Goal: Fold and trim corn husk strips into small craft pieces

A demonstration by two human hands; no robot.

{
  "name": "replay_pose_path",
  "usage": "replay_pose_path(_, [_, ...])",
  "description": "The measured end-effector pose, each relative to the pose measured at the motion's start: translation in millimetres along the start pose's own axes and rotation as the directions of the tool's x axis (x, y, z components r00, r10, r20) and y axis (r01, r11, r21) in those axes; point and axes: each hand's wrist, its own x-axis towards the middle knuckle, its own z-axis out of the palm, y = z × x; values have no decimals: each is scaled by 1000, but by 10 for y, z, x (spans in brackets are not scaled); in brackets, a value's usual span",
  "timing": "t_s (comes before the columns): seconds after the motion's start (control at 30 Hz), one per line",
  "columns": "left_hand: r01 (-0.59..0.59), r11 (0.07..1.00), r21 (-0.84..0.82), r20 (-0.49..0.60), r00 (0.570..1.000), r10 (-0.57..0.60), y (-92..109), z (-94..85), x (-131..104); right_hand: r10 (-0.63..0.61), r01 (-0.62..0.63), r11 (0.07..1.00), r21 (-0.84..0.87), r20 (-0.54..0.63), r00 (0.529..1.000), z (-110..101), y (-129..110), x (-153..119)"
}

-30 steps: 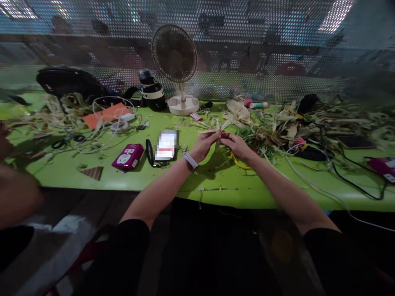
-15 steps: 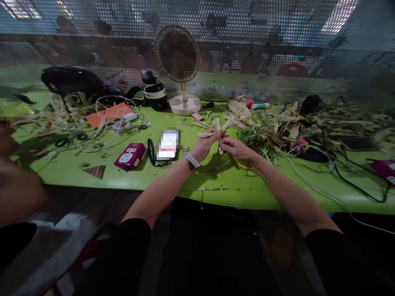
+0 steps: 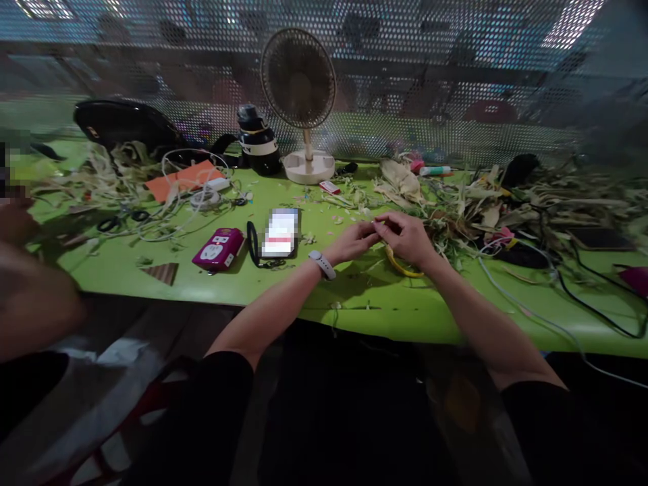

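My left hand (image 3: 353,243), with a pale band on the wrist, meets my right hand (image 3: 405,237) fingertip to fingertip above the green table. Both are closed in a pinch. A tiny pale spot shows between the fingers; whatever they hold is too small or hidden to name. Under my right hand lies a curved yellow thing (image 3: 405,270), partly covered. Just beyond it, dry leafy strips like corn husks (image 3: 399,181) and a tangle of greenish strands (image 3: 448,233) are heaped.
A fan (image 3: 306,169), a black bottle (image 3: 258,152) and a perforated metal screen (image 3: 385,88) stand at the back. Left are a phone (image 3: 280,233), a purple socket box (image 3: 217,250), scissors (image 3: 124,219) and orange paper (image 3: 182,181). Another person's arm (image 3: 35,304) is at far left. Cables lie right.
The pale husk strips seen in my hands before no longer show there. My hands have shifted right and come together, and the view has turned slightly.
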Motion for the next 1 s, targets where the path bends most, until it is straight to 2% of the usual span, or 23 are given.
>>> replay_pose_path(0.13, [32,999,10,31,999,-32,-29,-1,21,34,-36,984,174,15,999,13,52,26])
replay_pose_path(0.33, [81,997,18,109,991,-82,101,2,-13,115,-119,939,323,33,993,28,50,60])
replay_pose_path(0.5, [129,984,-124,230,968,-98,142,27,-64,193,-193,921,339,33,981,28,-40,45])
replay_pose_path(0.63, [173,967,-186,303,946,-111,126,57,-83,194,-186,918,351,15,981,45,-102,38])
replay_pose_path(0.7, [180,964,-195,282,952,-121,118,58,-85,201,-192,910,366,14,980,35,-102,58])
replay_pose_path(0.8, [175,951,-255,180,975,-131,102,26,-74,237,-231,884,406,37,971,-58,-41,124])
replay_pose_path(0.9, [198,880,-431,75,980,-183,85,-30,-47,273,-266,873,410,43,961,-229,77,202])
replay_pose_path(1.0, [173,836,-521,-20,977,-214,88,-65,-27,320,-355,874,331,158,934,-374,175,239])
